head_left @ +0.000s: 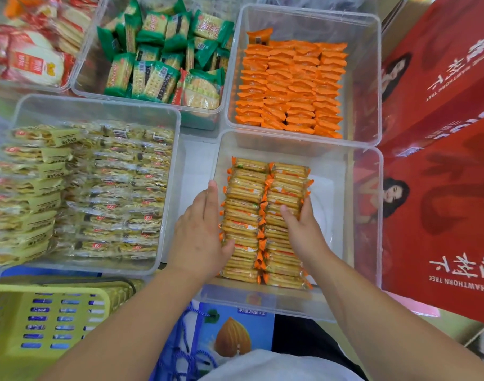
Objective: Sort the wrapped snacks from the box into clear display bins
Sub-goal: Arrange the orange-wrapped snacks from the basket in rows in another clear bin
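I see the cracker packs [246, 193] lying in two columns inside the near clear bin [341, 204], at mid-frame. My left hand [199, 229] presses flat against the left column's 9 o'clock side, its grip apart, fingers straight, thumb on top. My right hand [304, 229] has its grip clamped on the right column, thumb on top and fingers curled over its 3 o'clock edge. At 12 o'clock sits a bin of orange packets [290, 86]. Yellow packs [97, 188] lie at 9 o'clock, and red cartons [441, 188] at 3.
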A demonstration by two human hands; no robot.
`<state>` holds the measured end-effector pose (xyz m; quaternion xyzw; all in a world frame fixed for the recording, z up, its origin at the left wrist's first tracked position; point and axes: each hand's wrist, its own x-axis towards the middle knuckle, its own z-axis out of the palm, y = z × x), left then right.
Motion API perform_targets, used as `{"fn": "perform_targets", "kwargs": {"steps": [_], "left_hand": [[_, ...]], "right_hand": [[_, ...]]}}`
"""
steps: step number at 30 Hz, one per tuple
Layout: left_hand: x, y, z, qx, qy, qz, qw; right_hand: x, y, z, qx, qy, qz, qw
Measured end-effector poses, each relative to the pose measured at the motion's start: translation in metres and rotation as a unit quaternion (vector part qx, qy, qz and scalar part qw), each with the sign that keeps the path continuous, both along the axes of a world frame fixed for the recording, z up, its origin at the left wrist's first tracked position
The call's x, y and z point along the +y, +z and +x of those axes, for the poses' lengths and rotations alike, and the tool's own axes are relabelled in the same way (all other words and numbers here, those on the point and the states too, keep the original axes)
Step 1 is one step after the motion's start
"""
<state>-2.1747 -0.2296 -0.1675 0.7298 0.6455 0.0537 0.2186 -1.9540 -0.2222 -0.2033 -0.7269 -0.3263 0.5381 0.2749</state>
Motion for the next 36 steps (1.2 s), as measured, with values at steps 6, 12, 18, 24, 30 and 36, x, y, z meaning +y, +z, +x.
{"fn": "perform_targets", "kwargs": {"steps": [6,12,18,24,30,36], "left_hand": [[0.0,0.0,0.0,0.007,0.002,0.007,1.0],[-0.001,-0.001,0.0,0.009,-0.002,0.007,1.0],[0.0,-0.002,0.0,0.015,-0.005,0.002,1.0],[0.0,-0.001,0.002,0.022,-0.001,0.012,1.0],[0.0,-0.001,0.002,0.033,-0.006,0.013,0.999],[0.0,-0.001,0.001,0.034,-0.009,0.007,0.999]], "right_hand": [[0.006,0.006,0.022,-0.034,0.004,0.046,0.998],[0.043,0.002,0.029,0.034,-0.061,0.055,0.996],[0.057,-0.003,0.018,-0.072,0.087,0.049,0.992],[0.033,-0.011,0.003,-0.493,0.285,0.111,0.814],[0.036,-0.027,0.0,-0.535,0.424,0.126,0.72],[0.045,-0.025,0.004,-0.512,0.48,0.141,0.698]]}}
